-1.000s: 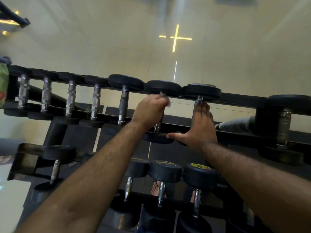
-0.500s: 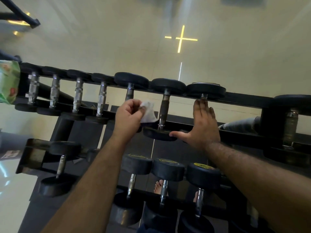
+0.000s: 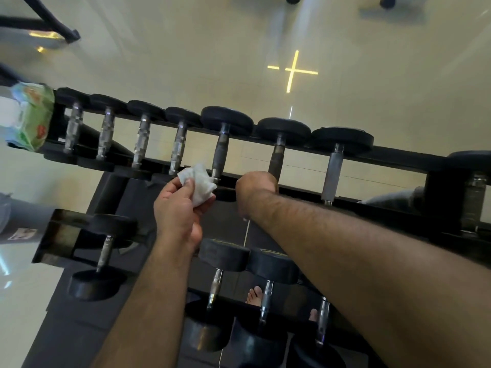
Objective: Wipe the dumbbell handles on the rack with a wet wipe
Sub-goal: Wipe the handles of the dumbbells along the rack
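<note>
At six o'clock, lower dumbbells [image 3: 223,264]. Centre: your left hand [image 3: 180,208] pinches the crumpled wipe [image 3: 198,183], off any handle [image 3: 220,152]. At one o'clock your right hand [image 3: 256,187] curls round a top-rack [image 3: 398,155] handle. Progress unclear; many handles seemingly remain.

Soft, even light fills the room, bright on the glossy floor [image 3: 186,49], which mirrors a yellow cross-shaped lamp [image 3: 293,70] and pale streaks. The black rack [image 3: 398,155] stays dim, with little detail in its lower tiers. Wide-angle bending curves straight lines toward the edges. Corners look smeared and soft.
</note>
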Action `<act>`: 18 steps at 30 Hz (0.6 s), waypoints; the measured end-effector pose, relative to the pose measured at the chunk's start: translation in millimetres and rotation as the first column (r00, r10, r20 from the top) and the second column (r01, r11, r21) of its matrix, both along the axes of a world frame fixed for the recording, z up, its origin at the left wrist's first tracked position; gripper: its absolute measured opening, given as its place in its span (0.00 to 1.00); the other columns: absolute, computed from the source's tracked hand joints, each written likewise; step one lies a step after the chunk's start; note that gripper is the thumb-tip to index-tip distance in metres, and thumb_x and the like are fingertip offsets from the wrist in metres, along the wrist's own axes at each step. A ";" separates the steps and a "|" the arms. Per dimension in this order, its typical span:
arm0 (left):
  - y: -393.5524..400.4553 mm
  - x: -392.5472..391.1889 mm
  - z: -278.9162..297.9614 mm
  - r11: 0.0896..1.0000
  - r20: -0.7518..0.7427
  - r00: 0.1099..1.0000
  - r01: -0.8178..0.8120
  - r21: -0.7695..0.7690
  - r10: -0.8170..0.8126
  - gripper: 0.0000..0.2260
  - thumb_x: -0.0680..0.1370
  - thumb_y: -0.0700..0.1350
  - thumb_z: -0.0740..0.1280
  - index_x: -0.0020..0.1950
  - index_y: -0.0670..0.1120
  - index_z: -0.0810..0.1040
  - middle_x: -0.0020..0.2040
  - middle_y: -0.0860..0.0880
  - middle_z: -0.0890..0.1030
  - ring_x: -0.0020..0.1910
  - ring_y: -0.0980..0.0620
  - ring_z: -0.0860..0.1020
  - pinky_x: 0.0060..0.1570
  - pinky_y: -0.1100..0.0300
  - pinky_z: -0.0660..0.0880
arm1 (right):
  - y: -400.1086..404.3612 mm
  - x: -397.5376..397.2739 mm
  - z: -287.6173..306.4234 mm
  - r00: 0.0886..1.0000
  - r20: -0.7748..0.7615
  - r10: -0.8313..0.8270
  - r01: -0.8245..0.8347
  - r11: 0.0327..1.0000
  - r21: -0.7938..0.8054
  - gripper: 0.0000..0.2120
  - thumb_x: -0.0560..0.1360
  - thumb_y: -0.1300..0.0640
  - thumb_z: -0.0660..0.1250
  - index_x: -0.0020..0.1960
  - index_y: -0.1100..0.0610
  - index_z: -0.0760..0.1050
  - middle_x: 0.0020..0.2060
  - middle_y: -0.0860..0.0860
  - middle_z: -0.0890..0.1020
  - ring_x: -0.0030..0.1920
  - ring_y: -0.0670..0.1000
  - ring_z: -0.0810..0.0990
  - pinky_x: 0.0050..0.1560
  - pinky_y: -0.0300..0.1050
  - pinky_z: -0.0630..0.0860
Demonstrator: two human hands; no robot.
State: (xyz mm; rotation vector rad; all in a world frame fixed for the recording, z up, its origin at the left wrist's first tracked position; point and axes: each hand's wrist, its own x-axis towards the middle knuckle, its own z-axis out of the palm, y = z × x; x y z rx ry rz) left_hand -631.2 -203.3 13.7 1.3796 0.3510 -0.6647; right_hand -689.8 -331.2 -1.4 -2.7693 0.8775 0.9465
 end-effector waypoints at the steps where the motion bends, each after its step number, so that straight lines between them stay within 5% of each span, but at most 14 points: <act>1: 6.8 0.8 0.8 1.000 0.000 1.000 -0.004 -0.003 0.004 0.08 0.84 0.40 0.67 0.62 0.42 0.83 0.57 0.40 0.86 0.49 0.45 0.86 0.40 0.52 0.84 | 2.5 6.0 -2.6 0.999 -0.032 -0.005 0.004 1.000 -0.014 0.09 0.78 0.60 0.73 0.58 0.57 0.84 0.45 0.55 0.82 0.45 0.60 0.83 0.38 0.54 0.81; 5: 28.0 -0.1 -5.3 0.999 -0.010 1.000 -0.012 0.031 0.012 0.08 0.84 0.39 0.67 0.62 0.42 0.82 0.58 0.39 0.85 0.48 0.46 0.85 0.39 0.53 0.84 | 8.6 -1.6 -10.8 0.992 0.024 0.121 -0.120 0.992 -0.050 0.10 0.81 0.62 0.68 0.61 0.57 0.83 0.57 0.54 0.84 0.57 0.60 0.84 0.43 0.54 0.78; 11: 30.6 -3.2 -10.7 0.999 -0.043 0.999 -0.025 0.032 0.027 0.11 0.85 0.38 0.66 0.66 0.40 0.81 0.61 0.37 0.84 0.52 0.43 0.85 0.38 0.54 0.83 | -4.6 -49.3 -11.5 0.906 0.395 0.152 -0.134 0.988 -0.072 0.13 0.78 0.48 0.72 0.57 0.55 0.85 0.47 0.51 0.80 0.47 0.55 0.80 0.47 0.51 0.78; 18: 2.8 -10.5 -14.5 0.998 0.026 0.998 0.061 0.031 -0.062 0.08 0.84 0.40 0.68 0.62 0.42 0.82 0.57 0.42 0.86 0.53 0.44 0.86 0.42 0.52 0.84 | -21.5 -88.8 -32.6 0.856 0.482 0.190 -0.167 0.982 -0.091 0.23 0.74 0.35 0.75 0.57 0.53 0.85 0.48 0.50 0.86 0.46 0.56 0.85 0.47 0.50 0.83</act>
